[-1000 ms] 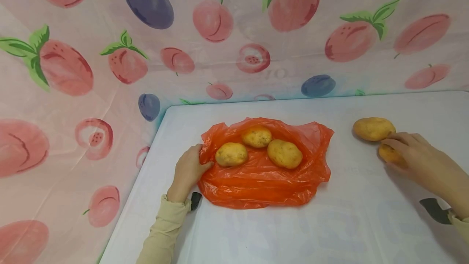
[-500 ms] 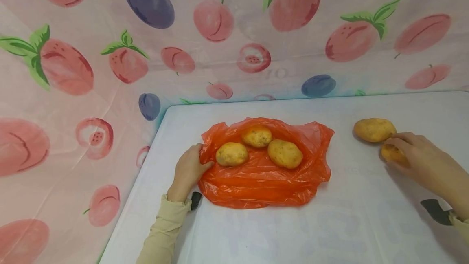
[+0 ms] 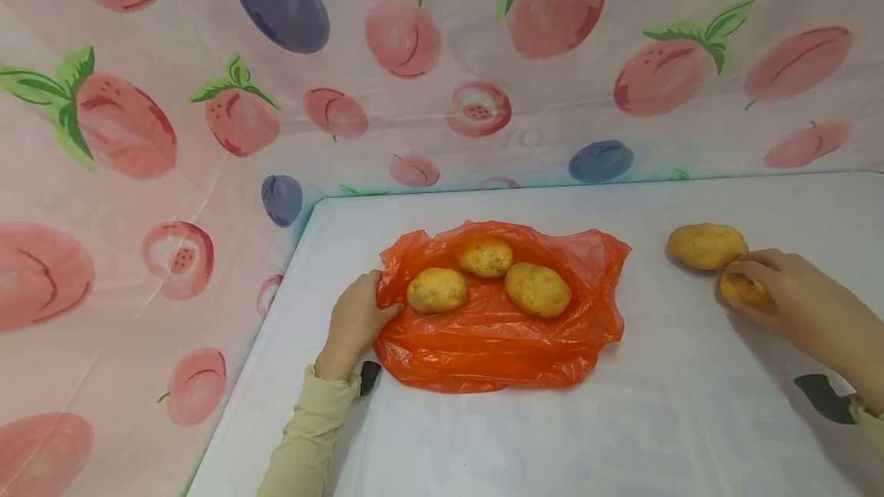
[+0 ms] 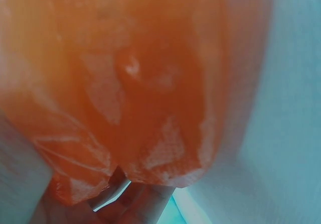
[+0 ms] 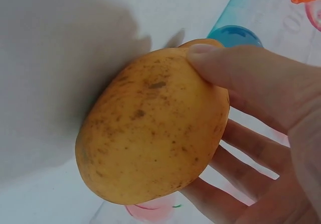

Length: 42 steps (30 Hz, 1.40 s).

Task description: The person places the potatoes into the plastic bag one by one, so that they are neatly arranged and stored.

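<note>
An orange-red plastic bag (image 3: 497,343) lies spread on the table, with three potatoes (image 3: 537,290) on its upper part. At its left edge my left hand (image 3: 355,322) grips the plastic between thumb and fingers; the left wrist view shows the bag's film (image 4: 155,98) bunched in front of the fingers. Off to the right, my right hand (image 3: 794,301) holds a potato (image 5: 155,128), thumb on one side and fingers on the other. Another potato (image 3: 707,245) lies just beyond that one, close against it in the head view.
The white-covered table (image 3: 525,443) reaches to a wall sheet (image 3: 428,121) printed with peaches and plums along the back and left. Dark straps (image 3: 825,397) show at both wrists.
The right hand and its potato have shifted very slightly right, and the potato beside it has moved a touch the same way. Left hand and bag stay as they were.
</note>
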Motion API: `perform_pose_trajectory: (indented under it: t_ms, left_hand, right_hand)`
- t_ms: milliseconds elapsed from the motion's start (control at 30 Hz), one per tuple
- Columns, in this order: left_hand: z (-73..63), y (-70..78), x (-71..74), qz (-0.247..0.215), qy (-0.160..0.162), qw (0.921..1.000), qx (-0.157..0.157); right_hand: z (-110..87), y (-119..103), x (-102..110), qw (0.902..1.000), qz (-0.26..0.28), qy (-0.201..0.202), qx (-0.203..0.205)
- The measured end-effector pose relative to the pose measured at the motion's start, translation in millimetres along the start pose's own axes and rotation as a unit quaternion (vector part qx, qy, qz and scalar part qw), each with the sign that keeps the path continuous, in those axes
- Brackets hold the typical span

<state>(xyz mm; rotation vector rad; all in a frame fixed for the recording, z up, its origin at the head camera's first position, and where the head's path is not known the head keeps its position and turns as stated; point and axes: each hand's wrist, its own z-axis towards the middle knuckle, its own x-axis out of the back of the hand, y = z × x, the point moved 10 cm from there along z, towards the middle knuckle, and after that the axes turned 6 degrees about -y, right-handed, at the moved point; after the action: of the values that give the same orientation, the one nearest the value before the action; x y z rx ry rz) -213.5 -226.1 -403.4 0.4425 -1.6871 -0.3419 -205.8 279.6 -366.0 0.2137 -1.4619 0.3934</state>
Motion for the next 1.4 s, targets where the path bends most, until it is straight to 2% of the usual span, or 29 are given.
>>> perform_pose_trajectory:
  t_ms: [233, 467, 633, 733, 967, 1233, 1400]
  left_hand:
    - [-0.7, 0.4, 0.7, -0.003, 0.001, 1.0, -0.001]
    - [-1.3, 1.7, 1.5, -0.002, 0.003, 1.0, -0.006]
    - [-2.0, 2.7, 2.1, -0.002, 0.003, 1.0, -0.006]
    - [-2.1, 3.0, 2.1, -0.002, 0.003, 1.0, -0.007]
    - [-1.6, 3.5, 2.1, 0.0, 0.003, 0.9999, -0.01]
    - [-0.6, 2.1, 1.8, 0.001, 0.002, 1.0, -0.008]
    - [-0.2, 1.6, 0.7, 0.001, 0.001, 1.0, -0.009]
  right_hand:
    - [0.7, -5, 5, 0.9999, 0.01, 0.0, 0.01]
    - [-1.7, -14, 16, 0.9987, 0.007, 0.031, 0.04]
    - [-1.1, -20, 21, 0.9986, 0.004, 0.037, 0.039]
    - [0.3, -23, 22, 0.9992, 0.003, 0.027, 0.031]
    - [5.6, -26, 17, 0.9993, 0.017, -0.034, -0.008]
    - [5.7, -43, 27, 0.9993, 0.015, 0.012, 0.032]
    - [6.9, -48, 30, 0.9988, 0.016, 0.018, 0.042]
